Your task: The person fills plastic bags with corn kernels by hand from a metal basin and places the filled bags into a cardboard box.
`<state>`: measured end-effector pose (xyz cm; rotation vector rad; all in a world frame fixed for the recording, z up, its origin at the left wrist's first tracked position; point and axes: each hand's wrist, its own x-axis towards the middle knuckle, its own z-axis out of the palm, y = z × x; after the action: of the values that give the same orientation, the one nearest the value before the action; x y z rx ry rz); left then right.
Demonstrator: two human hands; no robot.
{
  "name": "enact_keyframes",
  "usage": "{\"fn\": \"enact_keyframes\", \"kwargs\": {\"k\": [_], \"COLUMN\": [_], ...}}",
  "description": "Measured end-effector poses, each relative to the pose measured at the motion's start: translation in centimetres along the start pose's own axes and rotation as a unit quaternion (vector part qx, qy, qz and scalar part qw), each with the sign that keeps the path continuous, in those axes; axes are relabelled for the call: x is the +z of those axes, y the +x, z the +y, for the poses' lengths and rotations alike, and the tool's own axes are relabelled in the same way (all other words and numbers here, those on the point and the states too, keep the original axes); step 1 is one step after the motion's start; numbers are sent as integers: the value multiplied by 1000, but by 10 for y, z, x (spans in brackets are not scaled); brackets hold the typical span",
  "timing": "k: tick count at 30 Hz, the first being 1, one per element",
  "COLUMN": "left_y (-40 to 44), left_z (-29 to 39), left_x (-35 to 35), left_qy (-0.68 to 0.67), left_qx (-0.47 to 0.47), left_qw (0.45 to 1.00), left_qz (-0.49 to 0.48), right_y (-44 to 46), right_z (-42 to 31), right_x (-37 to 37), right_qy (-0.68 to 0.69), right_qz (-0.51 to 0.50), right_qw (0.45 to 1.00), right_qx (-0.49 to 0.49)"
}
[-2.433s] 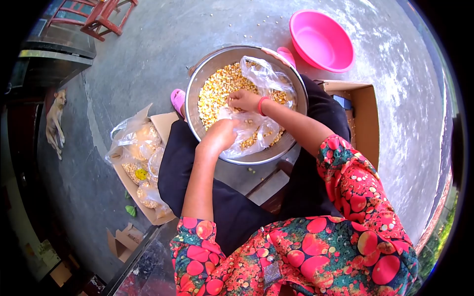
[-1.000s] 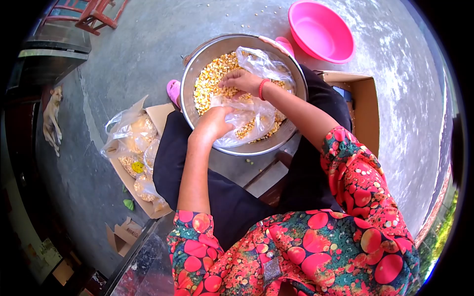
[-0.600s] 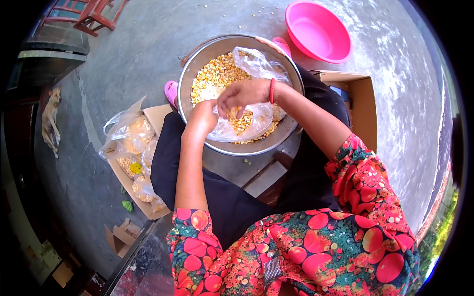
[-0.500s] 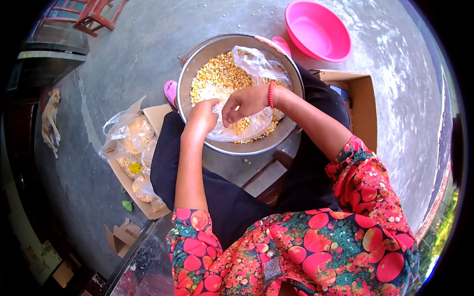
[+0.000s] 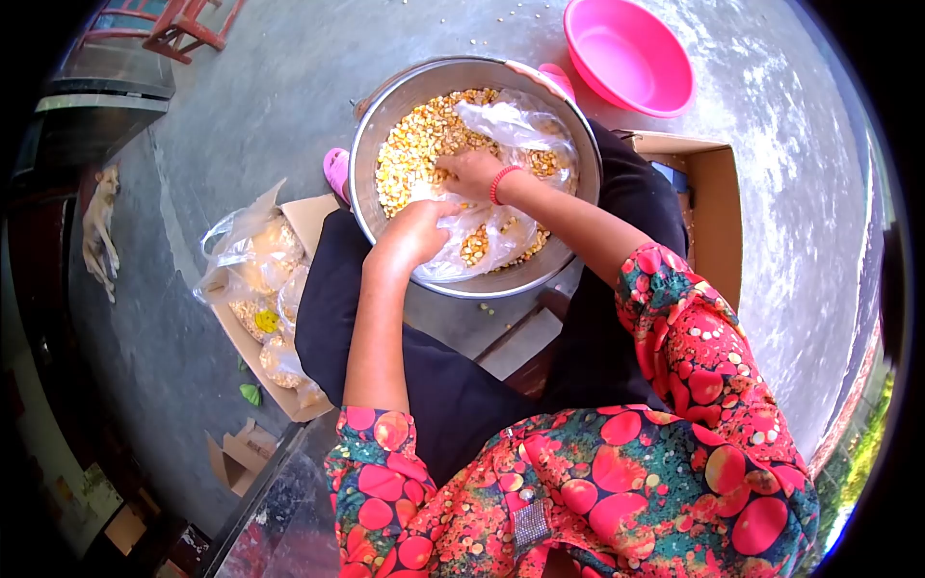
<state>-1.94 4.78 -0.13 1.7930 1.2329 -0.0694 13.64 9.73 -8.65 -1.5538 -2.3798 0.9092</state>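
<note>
A large metal basin (image 5: pixel 363 197) sits between my knees, holding loose yellow corn kernels (image 5: pixel 424 130). A clear plastic bag (image 5: pixel 501 120) with some kernels inside lies over the corn on the basin's right and near sides. My left hand (image 5: pixel 412 236) is closed on the bag's edge at the near left of the basin. Deeper in the basin, my right hand (image 5: pixel 472 175), with a red bracelet on its wrist, curls its fingers down into the kernels by the bag's mouth. Its fingertips are hidden among them.
A cardboard box (image 5: pixel 231 332) with bags of kernels stands left of my leg. To my right is another cardboard box (image 5: pixel 718 212). A pink plastic tub (image 5: pixel 631 58) rests on the floor at the upper right. A dog (image 5: pixel 99 231) lies far left, below a red wooden chair (image 5: pixel 188 29).
My right hand has moved forward and down from above the bag into the kernels. My left hand has shifted slightly right and nearer to me, and the bag's folds have changed.
</note>
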Motion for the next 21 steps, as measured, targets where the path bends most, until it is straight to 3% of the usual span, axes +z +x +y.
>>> {"fn": "enact_keyframes", "kwargs": {"k": [1,3,5,6,8,9,11,17,19,21], "left_y": [1,2,1,1,1,1,2,-1,-3,-4], "left_z": [-2,-2,0,0,-3,-5,-9,-6,1,8], "left_x": [1,1,1,1,2,2,0,-8,-13,-18], "left_qy": [1,2,-14,-14,8,8,28,-3,10,-24], "left_qx": [7,15,-1,-1,3,3,-3,-36,-35,-105], "left_qw": [1000,1000,1000,1000,1000,1000,999,993,993,991], "left_qz": [-2,-4,-16,-16,-4,-4,26,108,113,75], "right_y": [3,4,5,7,13,13,13,-6,-17,-24], "right_z": [0,-1,-4,-4,-3,-7,-18,-47,-54,-52], "right_x": [4,4,-4,-8,-18,-26,-50,-100,-105,-98], "right_qy": [20,19,197,197,451,451,566,531,468,371], "right_qz": [-56,-61,-123,-123,-118,-118,-97,-214,-286,-349], "right_qw": [998,998,971,971,875,875,808,818,836,860], "right_qx": [-25,-28,53,53,127,127,132,60,-5,-33]}}
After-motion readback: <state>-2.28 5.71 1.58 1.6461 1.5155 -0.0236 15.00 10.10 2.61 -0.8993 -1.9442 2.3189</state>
